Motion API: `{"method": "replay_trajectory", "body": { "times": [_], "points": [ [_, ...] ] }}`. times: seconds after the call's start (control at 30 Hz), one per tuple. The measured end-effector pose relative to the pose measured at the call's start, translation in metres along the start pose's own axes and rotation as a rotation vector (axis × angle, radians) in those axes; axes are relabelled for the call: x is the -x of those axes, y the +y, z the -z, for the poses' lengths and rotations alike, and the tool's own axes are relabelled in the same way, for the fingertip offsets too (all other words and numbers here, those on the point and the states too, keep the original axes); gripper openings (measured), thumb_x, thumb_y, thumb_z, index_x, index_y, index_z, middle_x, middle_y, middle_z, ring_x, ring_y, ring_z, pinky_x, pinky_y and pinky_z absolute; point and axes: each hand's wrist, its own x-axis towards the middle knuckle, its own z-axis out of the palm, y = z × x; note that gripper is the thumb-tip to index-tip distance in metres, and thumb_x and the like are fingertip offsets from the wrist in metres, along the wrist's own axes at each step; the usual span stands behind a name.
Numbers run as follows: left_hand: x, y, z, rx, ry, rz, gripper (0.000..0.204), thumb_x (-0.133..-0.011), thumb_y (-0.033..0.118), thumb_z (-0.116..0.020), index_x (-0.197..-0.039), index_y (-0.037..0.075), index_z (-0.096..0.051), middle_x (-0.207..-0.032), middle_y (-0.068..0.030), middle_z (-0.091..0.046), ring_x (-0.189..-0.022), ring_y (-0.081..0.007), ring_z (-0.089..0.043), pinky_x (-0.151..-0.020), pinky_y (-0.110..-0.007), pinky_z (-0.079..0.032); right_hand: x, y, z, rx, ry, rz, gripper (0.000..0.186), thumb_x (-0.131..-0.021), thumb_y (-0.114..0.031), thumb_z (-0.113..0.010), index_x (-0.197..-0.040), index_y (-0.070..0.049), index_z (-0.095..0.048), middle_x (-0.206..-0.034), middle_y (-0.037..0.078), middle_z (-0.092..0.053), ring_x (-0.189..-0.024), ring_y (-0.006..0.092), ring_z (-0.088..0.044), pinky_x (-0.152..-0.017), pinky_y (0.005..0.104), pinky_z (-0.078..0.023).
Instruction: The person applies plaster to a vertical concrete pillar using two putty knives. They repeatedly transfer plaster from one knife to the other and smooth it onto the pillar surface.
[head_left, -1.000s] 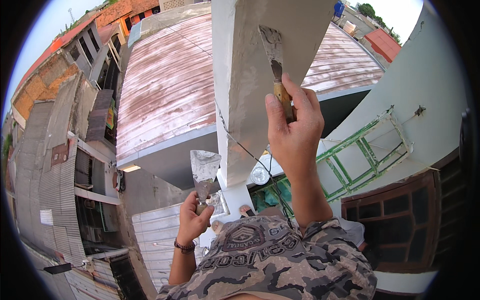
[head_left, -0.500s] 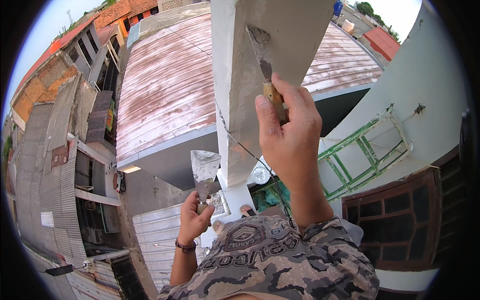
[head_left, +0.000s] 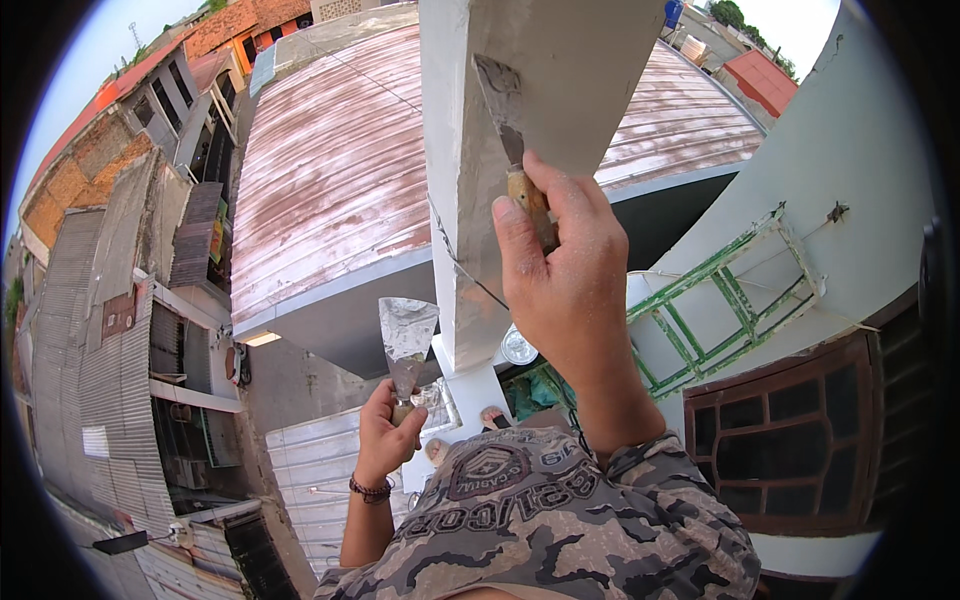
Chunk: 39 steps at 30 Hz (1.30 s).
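Observation:
My right hand (head_left: pixel 565 280) grips the wooden handle of a putty knife (head_left: pixel 505 115), whose stained blade lies on the grey face of a concrete column (head_left: pixel 540 90), close to its left edge. Lower left, my left hand (head_left: pixel 390 430) holds a wider putty knife (head_left: pixel 407 340) upright, its blade coated with pale, patchy filler. A thin dark wire (head_left: pixel 450 250) hangs across the column and drops behind my right hand. My camouflage T-shirt (head_left: pixel 610 530) fills the bottom, with my feet (head_left: pixel 492 417) just showing above it on a white ledge.
A corrugated roof (head_left: pixel 320 180) spreads behind the column. Buildings with metal sheeting (head_left: pixel 90 340) drop away at left. A green metal ladder-like frame (head_left: pixel 730 300) leans by the curved wall (head_left: pixel 850 150) at right, above a brown window (head_left: pixel 780 430). A round white container (head_left: pixel 519 345) sits below the column.
My right hand and its putty knife have moved leftward across the column face, toward its edge. My left hand and its knife have barely moved.

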Motion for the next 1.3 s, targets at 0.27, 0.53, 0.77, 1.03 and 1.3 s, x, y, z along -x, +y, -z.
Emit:
{"method": "replay_trajectory", "body": {
  "times": [0.27, 0.53, 0.77, 1.03, 1.3],
  "points": [
    [0.003, -0.004, -0.003, 0.017, 0.023, 0.001, 0.028, -0.085, 0.0, -0.064, -0.11, 0.001, -0.052, -0.074, -0.0019, -0.059, -0.049, -0.0054, -0.052, -0.043, -0.022, -0.043, 0.001, 0.011, 0.03, -0.122, 0.058, -0.168, 0.032, -0.087, -0.012, -0.064, -0.111, 0.009, -0.061, -0.097, 0.025, -0.063, -0.089, 0.0391, -0.064, -0.078, 0.042, -0.051],
    [0.002, -0.005, -0.003, 0.025, 0.023, -0.016, 0.028, -0.083, 0.0, -0.064, -0.109, 0.0, -0.053, -0.07, -0.0015, -0.058, -0.047, -0.0074, -0.054, -0.041, -0.023, -0.044, -0.015, 0.021, 0.021, -0.099, 0.045, -0.189, 0.036, -0.09, -0.014, -0.065, -0.117, 0.009, -0.06, -0.086, 0.007, -0.064, -0.053, 0.0048, -0.049, -0.047, 0.0209, -0.04],
    [0.004, -0.008, -0.002, 0.009, 0.011, 0.008, 0.027, -0.085, 0.0, -0.063, -0.109, 0.001, -0.053, -0.072, -0.0015, -0.059, -0.048, -0.0058, -0.052, -0.043, -0.022, -0.043, 0.011, 0.01, 0.007, -0.058, -0.059, -0.105, 0.034, -0.092, -0.014, -0.062, -0.116, 0.011, -0.058, -0.088, 0.012, -0.064, -0.066, 0.0093, -0.058, -0.055, 0.0216, -0.046],
    [0.005, -0.011, 0.001, 0.017, 0.027, 0.0, 0.027, -0.084, -0.001, -0.063, -0.109, 0.001, -0.053, -0.073, -0.0016, -0.059, -0.047, -0.0057, -0.052, -0.042, -0.022, -0.042, 0.006, 0.007, 0.006, -0.213, -0.111, -0.301, 0.03, -0.094, -0.014, -0.057, -0.114, 0.009, -0.054, -0.083, 0.009, -0.061, -0.046, 0.0064, -0.052, -0.037, 0.0232, -0.039],
    [0.006, -0.014, 0.005, 0.014, 0.045, -0.007, 0.025, -0.084, -0.001, -0.062, -0.107, 0.001, -0.053, -0.074, -0.0016, -0.059, -0.047, -0.0058, -0.052, -0.042, -0.022, -0.042, 0.011, -0.024, -0.014, -0.449, -0.253, -0.515, 0.03, -0.098, -0.016, -0.053, -0.115, 0.006, -0.04, -0.09, 0.013, -0.058, -0.05, 0.0102, -0.058, -0.039, 0.0266, -0.051]
  ]
}}
